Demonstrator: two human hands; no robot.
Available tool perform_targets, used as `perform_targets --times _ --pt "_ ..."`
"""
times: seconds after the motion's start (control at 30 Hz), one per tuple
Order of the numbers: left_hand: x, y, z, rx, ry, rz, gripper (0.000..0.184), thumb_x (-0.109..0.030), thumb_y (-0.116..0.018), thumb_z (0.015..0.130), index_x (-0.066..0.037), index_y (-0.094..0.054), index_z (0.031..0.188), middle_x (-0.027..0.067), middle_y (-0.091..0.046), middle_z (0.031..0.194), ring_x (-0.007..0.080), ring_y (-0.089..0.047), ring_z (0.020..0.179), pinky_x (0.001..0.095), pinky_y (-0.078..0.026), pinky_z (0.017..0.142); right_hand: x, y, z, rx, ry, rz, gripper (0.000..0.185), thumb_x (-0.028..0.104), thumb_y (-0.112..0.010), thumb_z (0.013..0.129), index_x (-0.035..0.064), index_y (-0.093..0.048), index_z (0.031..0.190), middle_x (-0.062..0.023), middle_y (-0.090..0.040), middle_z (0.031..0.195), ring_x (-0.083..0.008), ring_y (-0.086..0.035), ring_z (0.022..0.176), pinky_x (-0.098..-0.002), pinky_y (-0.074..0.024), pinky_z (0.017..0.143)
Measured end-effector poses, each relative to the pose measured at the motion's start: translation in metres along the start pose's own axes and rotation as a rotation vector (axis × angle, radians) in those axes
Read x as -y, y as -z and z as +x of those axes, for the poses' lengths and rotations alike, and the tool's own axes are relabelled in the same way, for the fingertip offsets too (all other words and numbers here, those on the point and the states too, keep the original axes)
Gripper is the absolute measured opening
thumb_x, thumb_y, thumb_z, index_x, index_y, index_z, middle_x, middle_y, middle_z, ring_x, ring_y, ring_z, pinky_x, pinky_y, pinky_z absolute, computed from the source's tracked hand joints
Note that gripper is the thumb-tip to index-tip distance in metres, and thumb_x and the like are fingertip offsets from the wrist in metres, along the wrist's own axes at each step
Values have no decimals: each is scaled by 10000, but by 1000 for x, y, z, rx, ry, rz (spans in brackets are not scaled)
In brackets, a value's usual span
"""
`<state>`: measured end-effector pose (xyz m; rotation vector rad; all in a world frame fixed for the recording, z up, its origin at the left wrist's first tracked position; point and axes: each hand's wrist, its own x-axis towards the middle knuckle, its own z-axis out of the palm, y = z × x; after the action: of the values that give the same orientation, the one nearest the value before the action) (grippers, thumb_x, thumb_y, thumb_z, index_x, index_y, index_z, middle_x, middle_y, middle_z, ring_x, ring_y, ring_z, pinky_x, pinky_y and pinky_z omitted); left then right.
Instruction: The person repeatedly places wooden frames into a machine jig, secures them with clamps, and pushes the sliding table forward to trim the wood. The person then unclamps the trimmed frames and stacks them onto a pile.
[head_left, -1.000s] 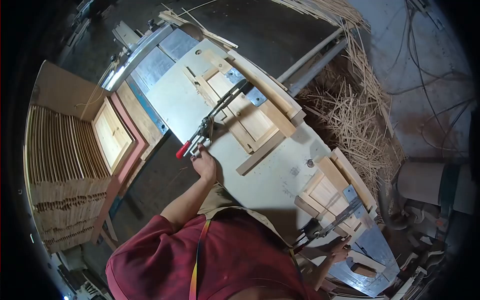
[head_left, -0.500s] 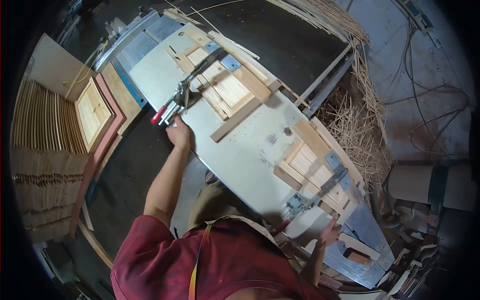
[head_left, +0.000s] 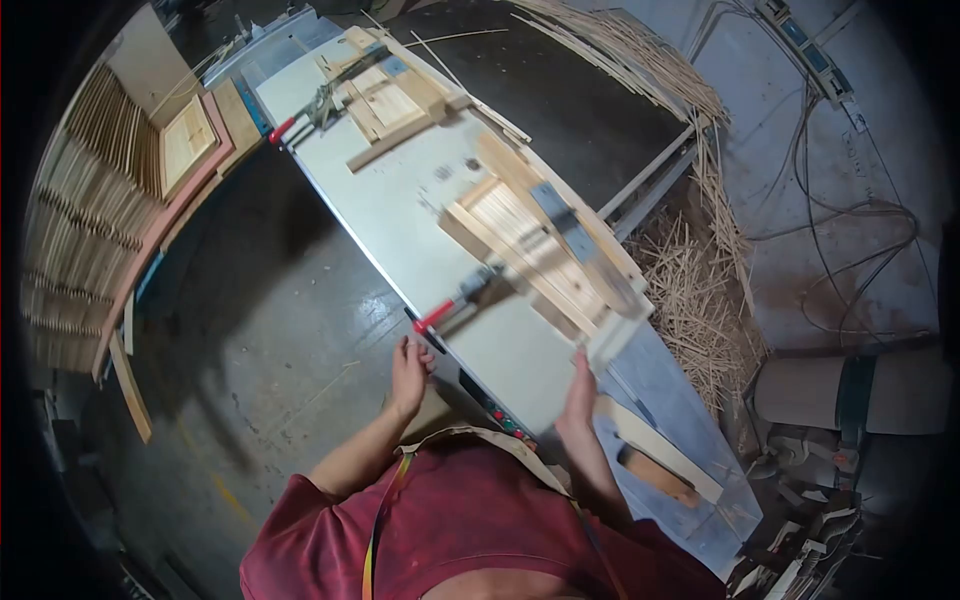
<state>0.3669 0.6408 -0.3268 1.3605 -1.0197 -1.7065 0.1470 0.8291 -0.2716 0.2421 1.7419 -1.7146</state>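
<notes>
A long pale jig board (head_left: 385,235) lies on the metal saw table and bears two wooden framed panels. The nearer wooden panel (head_left: 525,240) is held under a toggle clamp with a red handle (head_left: 436,316); this end is blurred. The farther wooden panel (head_left: 385,105) sits under a second toggle clamp (head_left: 318,108). My left hand (head_left: 408,375) is just below the nearer red handle, fingers loosely bent and apart, with nothing visible in them. My right hand (head_left: 578,392) has its fingers stretched towards the near end of the board by the panel's corner; whether they touch it is unclear.
Stacked thin wooden panels (head_left: 110,150) stand on the left beside a pine door (head_left: 188,145). Offcut strips (head_left: 690,300) heap up behind the table on the right. A wooden push block (head_left: 660,465) lies on the metal table (head_left: 690,430). A cylinder (head_left: 815,398) lies at right.
The jig board with both panels has slid away towards the upper left. My left hand has come off the far clamp area and back near the closer red handle. My right hand has moved up-left.
</notes>
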Motion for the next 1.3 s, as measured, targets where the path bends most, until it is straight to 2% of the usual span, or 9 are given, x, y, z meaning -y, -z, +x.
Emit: perform_targets --times 0.07,0.2,0.3,0.4,0.47,0.57,0.73,0.97,1.3 --pt "3 -30 -64 -33 17 -63 472 -422 -487 1064 -9 -496 1292 49 -592 864 122 -553 728 292 -474 629 29 0 -25 187 -63 121 645 545 -579 983 26 -550 1365 -95 -584 1364 -228 -557 1238 -382 -430 1066" --pt "16 -81 -97 -183 -9 301 613 -434 -534 1016 69 -492 1362 277 -598 1286 388 -617 1127 443 -489 969 48 93 -98 284 -93 -95 589 495 -554 1015 20 -560 1363 -84 -622 1306 -222 -591 1191 -373 -439 1055" --pt "15 -108 -114 -345 -133 382 677 -471 -544 987 91 -486 1361 331 -568 1335 472 -545 1259 477 -412 1081 50 203 -169 673 13 -77 504 399 -506 1062 5 -577 1368 -76 -676 1219 -215 -629 1120 -352 -431 1049" --pt "24 -130 -117 -566 -51 465 743 -536 -559 951 95 -504 1340 338 -587 1310 486 -551 1253 498 -422 1087 62 350 -242 604 -90 -269 377 273 -535 1058 -40 -667 1220 -82 -706 1149 -160 -662 1067 -311 -504 951" --pt "28 -134 -111 -635 -77 574 764 -560 -553 943 104 -515 1319 348 -589 1301 495 -565 1233 511 -430 1080 12 468 -280 207 -281 -239 299 265 -563 1033 -14 -670 1041 -67 -711 991 -189 -677 927 -333 -521 856" --pt "27 -137 -103 -646 -34 657 781 -575 -548 940 119 -523 1298 357 -592 1292 497 -569 1227 513 -434 1074 -78 612 -295 -275 -422 -216 294 259 -566 1026 -17 -667 1032 -68 -702 969 -193 -670 903 -336 -517 834" --pt "44 -137 -83 -650 -62 668 792 -581 -527 950 132 -522 1294 361 -596 1284 487 -574 1230 511 -433 1075 -154 755 -281 -707 -404 -497 285 248 -570 1014 -22 -661 1017 -68 -688 933 -200 -657 864 -341 -511 798" --pt "44 -145 -90 -635 -99 658 809 -591 -497 971 133 -492 1333 363 -580 1312 479 -567 1250 506 -427 1087 -209 851 -203 -873 -305 -853 274 233 -575 997 -29 -654 997 -69 -667 883 -210 -640 809 -349 -501 748" --pt "59 -155 -108 -693 -154 657 867 -615 -510 963 139 -427 1382 359 -542 1371 467 -541 1291 497 -412 1105 -250 865 -104 -988 -203 -1164 258 212 -583 972 -40 -643 968 -70 -637 811 -224 -615 730 -359 -487 675"
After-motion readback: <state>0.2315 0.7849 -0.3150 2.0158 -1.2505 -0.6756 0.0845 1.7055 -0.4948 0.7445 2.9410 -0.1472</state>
